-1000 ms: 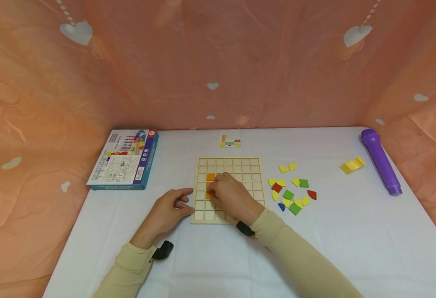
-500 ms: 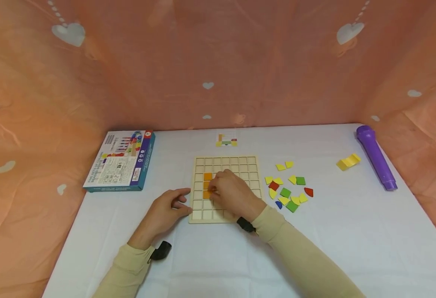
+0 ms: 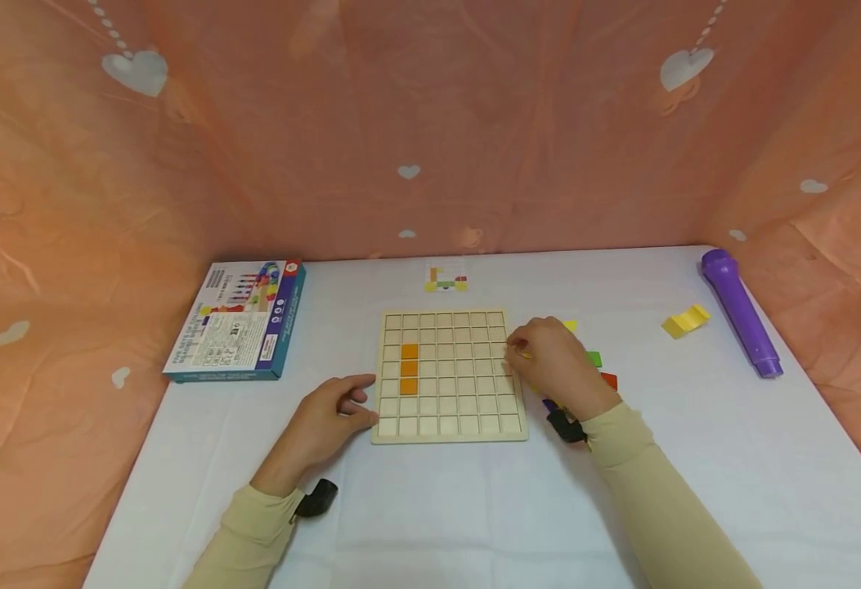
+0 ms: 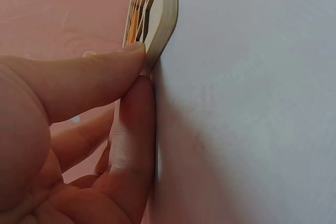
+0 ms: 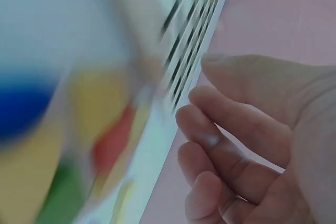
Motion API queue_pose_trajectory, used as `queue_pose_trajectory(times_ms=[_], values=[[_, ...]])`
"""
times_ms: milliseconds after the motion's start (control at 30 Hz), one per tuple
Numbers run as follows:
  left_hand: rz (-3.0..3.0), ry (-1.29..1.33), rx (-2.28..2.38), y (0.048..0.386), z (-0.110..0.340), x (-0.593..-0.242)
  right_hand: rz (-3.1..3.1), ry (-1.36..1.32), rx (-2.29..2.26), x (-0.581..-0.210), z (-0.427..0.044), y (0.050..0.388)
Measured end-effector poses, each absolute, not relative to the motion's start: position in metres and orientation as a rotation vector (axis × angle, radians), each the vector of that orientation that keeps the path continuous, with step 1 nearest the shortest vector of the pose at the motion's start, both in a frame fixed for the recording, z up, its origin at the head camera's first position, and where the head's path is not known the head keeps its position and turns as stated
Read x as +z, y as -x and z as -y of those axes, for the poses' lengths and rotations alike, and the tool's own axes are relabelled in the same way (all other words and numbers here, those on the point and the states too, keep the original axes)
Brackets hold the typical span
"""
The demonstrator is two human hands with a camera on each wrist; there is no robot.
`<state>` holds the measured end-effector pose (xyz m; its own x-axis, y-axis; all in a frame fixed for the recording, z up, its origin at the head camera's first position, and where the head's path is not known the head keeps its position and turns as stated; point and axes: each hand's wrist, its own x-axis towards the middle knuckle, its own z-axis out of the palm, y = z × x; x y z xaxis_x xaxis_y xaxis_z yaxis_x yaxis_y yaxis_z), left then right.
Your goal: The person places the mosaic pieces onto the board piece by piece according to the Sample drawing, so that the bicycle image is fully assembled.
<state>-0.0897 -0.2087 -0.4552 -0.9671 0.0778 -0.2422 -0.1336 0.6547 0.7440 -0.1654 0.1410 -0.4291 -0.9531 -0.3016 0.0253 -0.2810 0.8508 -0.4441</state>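
Observation:
A wooden grid board (image 3: 448,402) lies flat in the middle, with three orange squares (image 3: 409,368) in one column near its left side. Against the board's left edge rest the thumb and index finger of the left hand (image 3: 327,421); the left wrist view shows this hand (image 4: 128,150) touching the board's rim (image 4: 167,19). The right hand (image 3: 558,364) hovers at the board's right edge, over the loose pieces, hiding most of them. In the right wrist view its fingers (image 5: 252,129) are loosely bent with nothing seen between them; blurred yellow, red, green and blue pieces lie beside it.
A pattern card (image 3: 446,276) lies behind the board. To the left is a flat box (image 3: 231,321). On the right stand out a wavy yellow block (image 3: 686,321) and a purple cylinder (image 3: 741,315). Pinkish cloth with hearts surrounds the white table.
My right hand has moved right, off the orange squares to the board's right edge above the loose pieces. The three orange squares are now uncovered. The left hand has stayed at the left edge.

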Motion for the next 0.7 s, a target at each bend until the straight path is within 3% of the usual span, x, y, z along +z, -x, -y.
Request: queue_pose_trajectory(times_ms=[300, 700], values=[[-2.617, 0.048, 1.220, 0.091, 0.209, -0.457, -2.928, 0.171, -0.732, -0.426, -0.200, 0.163], [-2.614, 0.058, 1.229, 0.089, 0.208, -0.456, -2.864, 0.031, -0.693, -0.429, -0.215, 0.165]])
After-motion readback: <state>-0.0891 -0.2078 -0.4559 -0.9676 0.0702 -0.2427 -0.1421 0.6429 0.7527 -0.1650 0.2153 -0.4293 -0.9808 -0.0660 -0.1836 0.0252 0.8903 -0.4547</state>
